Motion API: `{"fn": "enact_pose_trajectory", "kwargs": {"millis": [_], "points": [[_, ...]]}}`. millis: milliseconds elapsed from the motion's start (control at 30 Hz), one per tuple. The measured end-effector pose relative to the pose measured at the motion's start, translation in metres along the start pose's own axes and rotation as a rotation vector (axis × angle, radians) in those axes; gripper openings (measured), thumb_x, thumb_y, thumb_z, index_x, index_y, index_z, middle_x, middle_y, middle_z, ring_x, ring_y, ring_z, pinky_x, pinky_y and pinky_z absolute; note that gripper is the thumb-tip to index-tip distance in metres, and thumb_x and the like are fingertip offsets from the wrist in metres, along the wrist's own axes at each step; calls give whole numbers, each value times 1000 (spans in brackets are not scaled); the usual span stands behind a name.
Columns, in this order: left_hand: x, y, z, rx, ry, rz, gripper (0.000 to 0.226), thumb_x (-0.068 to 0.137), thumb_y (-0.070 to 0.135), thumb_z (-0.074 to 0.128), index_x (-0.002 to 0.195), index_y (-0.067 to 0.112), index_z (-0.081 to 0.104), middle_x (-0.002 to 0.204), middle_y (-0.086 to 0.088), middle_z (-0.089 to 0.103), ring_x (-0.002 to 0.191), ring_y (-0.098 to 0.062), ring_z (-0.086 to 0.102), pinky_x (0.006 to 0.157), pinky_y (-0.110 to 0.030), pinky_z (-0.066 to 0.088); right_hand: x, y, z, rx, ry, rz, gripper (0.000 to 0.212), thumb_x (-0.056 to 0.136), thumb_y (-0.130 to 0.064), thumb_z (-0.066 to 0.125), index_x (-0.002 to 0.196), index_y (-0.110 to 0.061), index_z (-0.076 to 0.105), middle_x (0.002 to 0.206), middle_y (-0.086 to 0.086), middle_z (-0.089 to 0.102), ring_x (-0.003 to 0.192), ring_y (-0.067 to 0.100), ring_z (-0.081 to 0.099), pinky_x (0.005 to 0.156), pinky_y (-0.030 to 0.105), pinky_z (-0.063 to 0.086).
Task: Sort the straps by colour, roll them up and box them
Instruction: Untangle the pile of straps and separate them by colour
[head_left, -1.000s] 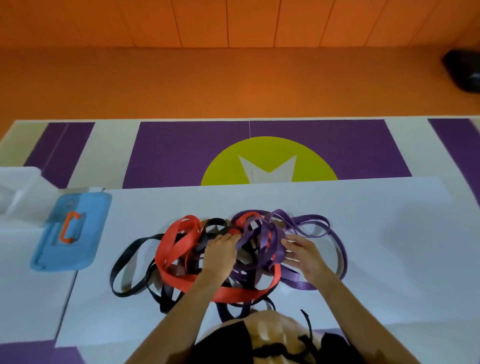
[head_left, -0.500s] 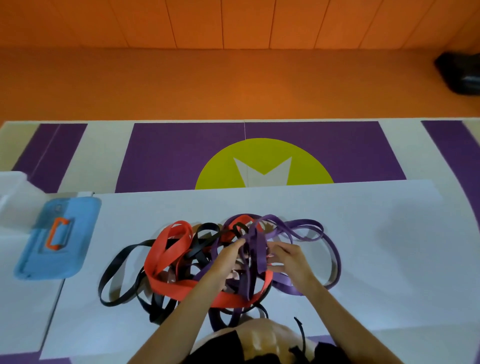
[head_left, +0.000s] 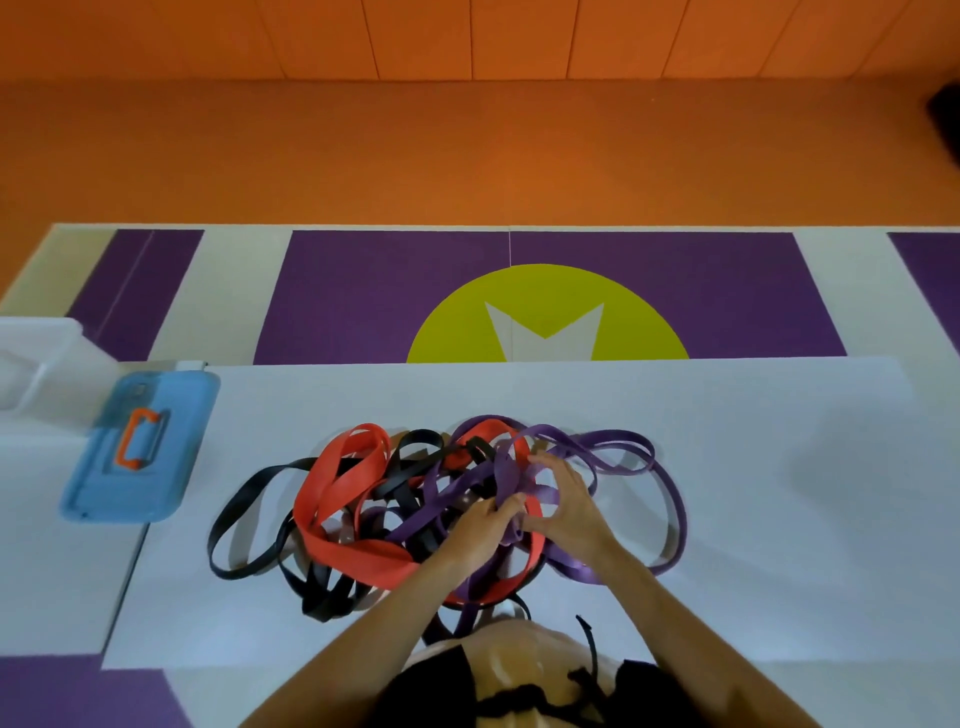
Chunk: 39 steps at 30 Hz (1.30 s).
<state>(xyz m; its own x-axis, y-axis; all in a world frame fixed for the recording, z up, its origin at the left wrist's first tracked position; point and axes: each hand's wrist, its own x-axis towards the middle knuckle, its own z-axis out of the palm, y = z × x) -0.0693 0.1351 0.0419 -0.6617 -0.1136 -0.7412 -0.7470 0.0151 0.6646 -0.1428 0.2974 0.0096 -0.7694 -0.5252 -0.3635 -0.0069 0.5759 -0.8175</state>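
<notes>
Left hand (head_left: 480, 527), apparently around purple strap (head_left: 506, 470)

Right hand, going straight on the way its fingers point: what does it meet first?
The right hand points up-left into the tangle, so it would probably meet the purple strap looped at its fingertips first, with a red strap just beyond. Depth in the pile is unclear.

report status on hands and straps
Left hand, right hand both grip purple flat straps. Red flat straps, black flat straps tangled in, unsorted. Blue plastic lid apart, left.
</notes>
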Motion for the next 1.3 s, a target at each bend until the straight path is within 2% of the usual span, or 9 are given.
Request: {"fn": "enact_pose_trajectory", "kwargs": {"millis": [133, 267, 400, 500, 633, 767, 900, 1067, 1300], "points": [[-6, -4, -4, -42, -54, 29, 15, 107, 42, 52, 116, 39, 64, 111, 18, 69, 103, 4, 60, 100, -37, 48, 5, 10, -10, -87, -159, 8, 98, 69, -54, 92, 153, -42, 44, 146, -18, 50, 136, 5, 44, 113, 28, 39], [-12, 6, -9, -127, -21, 51, 19, 106, 38, 57, 117, 38, 73, 109, 22, 76, 105, 2, 68, 85, -30, 56, 15, 12, -16, -290, -278, -77, 102, 68, -57, 90, 156, -46, 39, 139, -14, 49, 127, 10, 43, 108, 28, 42], [-12, 5, -13, -102, -5, 73, 22, 104, 35, 59, 106, 39, 81, 114, 7, 78, 111, -8, 69, 98, -34, 56, 18, 10, -12, -442, -174, -148, 48, 82, -19, 81, 127, -29, 67, 118, -9, 57, 104, 18, 58, 83, 25, 45], [-12, 0, -12, -169, 5, 104, 22, 98, 43, 64, 109, 36, 82, 117, -2, 77, 119, -17, 68, 110, -40, 51, 16, 6, -17, -444, -48, -85, 34, 83, -9, 74, 109, -29, 70, 101, -11, 62, 90, 20, 62, 75, 26, 43], [-9, 7, -23, -198, 152, 114, 27, 100, 33, 64, 90, 19, 85, 101, 3, 81, 106, -16, 72, 103, -37, 50, 8, 6, -41, -102, 190, 154, 41, 84, 8, 58, 92, -32, 65, 84, -14, 67, 68, 8, 71, 67, 34, 61], [-3, 1, -47, -430, 279, 90, 38, 103, 27, 60, 99, -8, 75, 105, -4, 81, 111, -20, 72, 106, -39, 51, -2, 32, -67, 495, 536, 403, 28, 94, 10, 53, 114, -3, 69, 97, 16, 73, 85, 33, 76, 60, 40, 66], [-7, -12, -54, -542, 259, 11, 29, 104, 24, 61, 101, -1, 74, 101, -14, 80, 106, -26, 74, 93, -35, 56, -14, 49, -78, 975, 731, 582, 15, 102, 4, 55, 114, 6, 64, 101, 21, 69, 102, 44, 71, 74, 47, 62], [-10, -19, -51, -552, 202, -6, 16, 99, 13, 69, 86, 7, 62, 68, -15, 66, 74, -31, 69, 81, -42, 62, -26, 51, -69, 951, 569, 614, 27, 101, -16, 68, 123, 0, 64, 114, 16, 71, 103, 36, 72, 82, 45, 64], [-16, -19, -54, -432, 183, 89, 10, 98, 11, 70, 106, 7, 66, 81, -13, 69, 65, -22, 66, 86, -46, 61, -40, 44, -52, 704, 399, 616, 33, 96, -30, 75, 115, -4, 72, 108, 16, 76, 104, 32, 72, 96, 48, 57]]}}
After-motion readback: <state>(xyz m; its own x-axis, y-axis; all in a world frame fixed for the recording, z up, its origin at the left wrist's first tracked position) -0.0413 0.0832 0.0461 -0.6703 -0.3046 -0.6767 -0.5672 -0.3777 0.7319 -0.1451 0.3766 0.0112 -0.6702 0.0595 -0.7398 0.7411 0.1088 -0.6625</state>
